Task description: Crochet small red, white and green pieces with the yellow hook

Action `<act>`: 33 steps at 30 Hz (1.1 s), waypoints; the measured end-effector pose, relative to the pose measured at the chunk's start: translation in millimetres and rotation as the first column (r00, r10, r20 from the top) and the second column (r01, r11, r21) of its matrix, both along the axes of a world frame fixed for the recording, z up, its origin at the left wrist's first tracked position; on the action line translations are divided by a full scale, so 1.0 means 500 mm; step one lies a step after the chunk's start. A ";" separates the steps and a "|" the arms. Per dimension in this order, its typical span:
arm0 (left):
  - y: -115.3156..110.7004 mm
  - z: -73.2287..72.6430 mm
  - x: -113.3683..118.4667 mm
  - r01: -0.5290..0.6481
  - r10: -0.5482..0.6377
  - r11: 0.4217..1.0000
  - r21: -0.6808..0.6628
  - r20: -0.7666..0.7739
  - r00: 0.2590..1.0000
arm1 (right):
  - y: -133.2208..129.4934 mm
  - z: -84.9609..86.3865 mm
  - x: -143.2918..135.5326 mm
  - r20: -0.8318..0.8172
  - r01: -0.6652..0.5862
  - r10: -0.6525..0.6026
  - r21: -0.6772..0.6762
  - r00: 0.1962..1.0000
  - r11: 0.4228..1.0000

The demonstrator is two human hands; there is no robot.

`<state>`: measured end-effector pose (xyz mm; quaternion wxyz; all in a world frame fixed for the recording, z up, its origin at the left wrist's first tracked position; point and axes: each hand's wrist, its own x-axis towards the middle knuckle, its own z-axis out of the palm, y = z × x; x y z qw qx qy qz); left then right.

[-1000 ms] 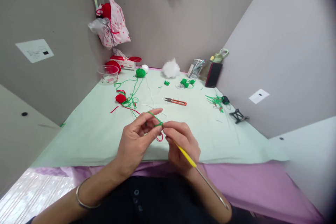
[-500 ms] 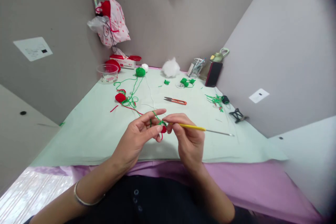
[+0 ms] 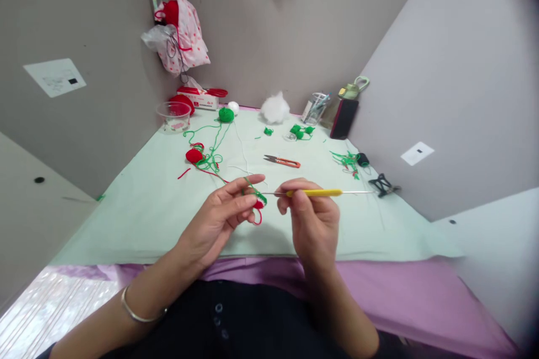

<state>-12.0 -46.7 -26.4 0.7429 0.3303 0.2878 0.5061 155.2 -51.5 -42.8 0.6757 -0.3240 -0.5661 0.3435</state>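
Observation:
My left hand (image 3: 227, 207) pinches a small crochet piece (image 3: 260, 201), red and white with a green edge, between thumb and fingers. Green yarn runs up over its raised index finger, and a red loop hangs below the piece. In my right hand (image 3: 314, 213) is a crochet hook (image 3: 318, 193) with a yellow handle, held level. Its thin metal shaft reaches left to the green edge of the piece; whether the tip sits inside a stitch I cannot tell. Strands of yarn lead from my left hand back toward a red yarn ball (image 3: 194, 156) and a green yarn ball (image 3: 226, 115).
Thread snips (image 3: 282, 161) lie beyond my hands. Farther back are white stuffing (image 3: 275, 107), green crocheted bits (image 3: 302, 132), a plastic tub (image 3: 173, 118), a tissue box (image 3: 200, 99) and a phone (image 3: 344, 119). Yarn scraps (image 3: 347, 161) and a black stand (image 3: 383, 185) are at right.
My right hand has moved right, away from my left, and the hook has turned from slanted to level. More of its shaft and of the crochet piece now shows.

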 end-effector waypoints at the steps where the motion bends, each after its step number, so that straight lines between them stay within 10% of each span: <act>1: -0.002 0.001 0.001 -0.010 0.011 1.000 0.025 -0.031 0.999 | 0.002 -0.001 -0.002 -0.003 -0.038 0.038 -0.020 0.999 0.999; 16: -0.010 -0.002 0.004 -0.133 0.170 0.973 0.191 -0.197 0.965 | 0.002 0.010 -0.004 -0.115 -0.130 0.119 -0.096 0.986 0.987; 24: -0.016 -0.003 0.001 -0.187 0.372 0.872 0.453 -0.365 0.853 | -0.025 0.009 -0.008 0.242 0.080 -0.116 0.155 0.963 0.985; 33: -0.023 -0.006 0.005 -0.260 0.478 0.821 0.509 -0.362 0.800 | -0.014 -0.029 -0.011 0.355 0.049 -0.232 0.456 0.906 0.889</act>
